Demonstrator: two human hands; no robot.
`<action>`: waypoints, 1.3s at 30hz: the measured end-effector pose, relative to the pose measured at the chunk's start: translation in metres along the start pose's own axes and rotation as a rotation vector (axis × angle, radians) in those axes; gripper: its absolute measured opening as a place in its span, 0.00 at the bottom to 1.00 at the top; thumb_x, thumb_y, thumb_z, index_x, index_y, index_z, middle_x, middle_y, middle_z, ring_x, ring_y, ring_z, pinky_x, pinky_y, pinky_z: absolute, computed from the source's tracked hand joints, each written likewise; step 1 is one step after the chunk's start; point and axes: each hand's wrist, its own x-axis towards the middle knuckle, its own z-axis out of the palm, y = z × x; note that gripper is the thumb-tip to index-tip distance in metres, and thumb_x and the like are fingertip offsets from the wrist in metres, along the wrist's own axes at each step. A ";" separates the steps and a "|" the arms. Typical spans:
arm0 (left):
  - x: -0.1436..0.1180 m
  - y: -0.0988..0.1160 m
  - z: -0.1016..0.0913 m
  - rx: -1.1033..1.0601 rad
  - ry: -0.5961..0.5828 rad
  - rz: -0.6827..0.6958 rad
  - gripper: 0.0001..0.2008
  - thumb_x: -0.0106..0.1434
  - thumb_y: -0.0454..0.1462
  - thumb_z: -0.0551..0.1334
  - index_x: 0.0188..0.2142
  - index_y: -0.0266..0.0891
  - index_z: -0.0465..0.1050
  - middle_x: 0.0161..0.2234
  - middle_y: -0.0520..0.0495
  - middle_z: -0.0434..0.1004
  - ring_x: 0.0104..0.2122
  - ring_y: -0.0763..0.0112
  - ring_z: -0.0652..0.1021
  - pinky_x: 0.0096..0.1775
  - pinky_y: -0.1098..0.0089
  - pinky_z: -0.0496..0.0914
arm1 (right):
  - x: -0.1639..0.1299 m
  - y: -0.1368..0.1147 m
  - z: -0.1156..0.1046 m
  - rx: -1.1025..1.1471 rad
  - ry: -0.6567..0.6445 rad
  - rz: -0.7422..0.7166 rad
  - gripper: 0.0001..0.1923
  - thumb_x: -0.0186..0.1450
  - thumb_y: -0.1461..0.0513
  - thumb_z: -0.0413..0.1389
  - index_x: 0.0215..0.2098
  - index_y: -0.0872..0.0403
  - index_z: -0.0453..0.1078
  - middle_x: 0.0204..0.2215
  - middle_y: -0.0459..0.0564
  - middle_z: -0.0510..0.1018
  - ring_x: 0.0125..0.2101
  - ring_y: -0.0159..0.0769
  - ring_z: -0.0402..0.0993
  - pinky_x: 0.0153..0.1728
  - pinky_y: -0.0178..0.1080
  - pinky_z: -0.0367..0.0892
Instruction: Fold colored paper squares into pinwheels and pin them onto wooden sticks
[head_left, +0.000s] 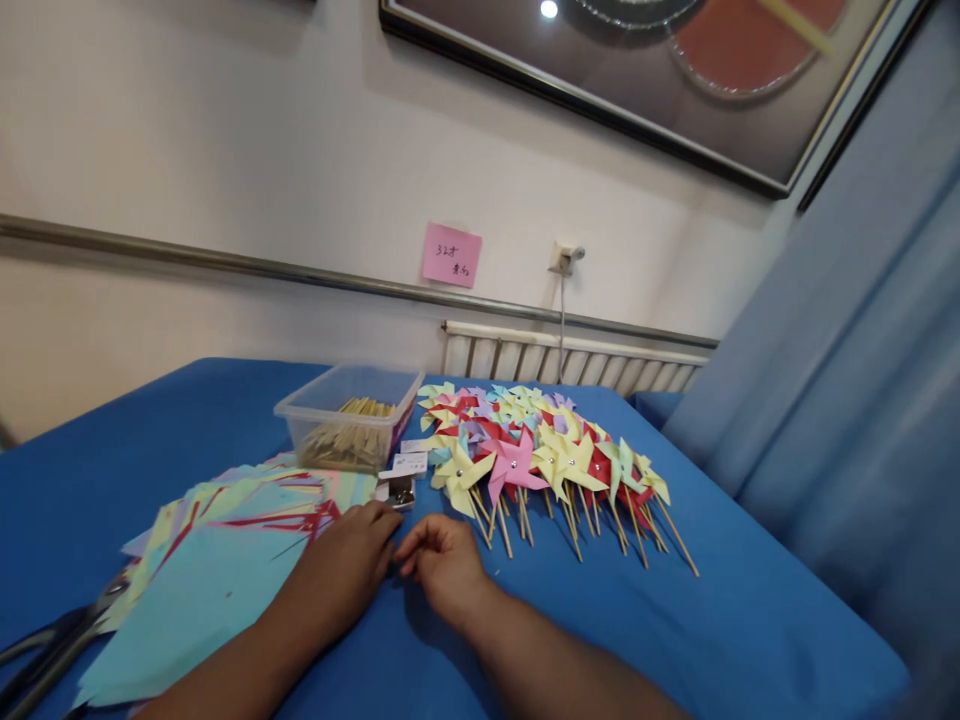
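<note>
My left hand (pixel 365 540) is closed just in front of a small open white box (pixel 397 490) with little shiny metal pieces inside. Close beside it, my right hand (pixel 448 562) has its fingers curled in towards the left one. Whatever the fingertips of either hand hold is too small or hidden to make out. Under and beside my left forearm lies a spread stack of coloured paper sheets (pixel 202 590), light blue on top. To the right of the box, many paper pinwheels (pixel 514 465) on thin wooden sticks lie in a heap.
A clear plastic tub (pixel 345 410) of thin wooden sticks (pixel 352 435) stands behind the paper. Dark-handled scissors (pixel 64 640) lie at the left. A blue cloth (pixel 720 640) covers the table. Behind are a radiator (pixel 517 355) and a wall rail (pixel 300 270); a blue curtain (pixel 847 400) hangs right.
</note>
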 end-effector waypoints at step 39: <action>-0.007 -0.003 0.008 -0.469 0.126 -0.158 0.06 0.55 0.34 0.55 0.28 0.40 0.72 0.25 0.52 0.76 0.28 0.68 0.76 0.31 0.71 0.64 | 0.002 0.019 -0.007 -0.059 0.001 -0.120 0.04 0.52 0.64 0.56 0.28 0.55 0.68 0.21 0.42 0.72 0.21 0.29 0.68 0.24 0.32 0.63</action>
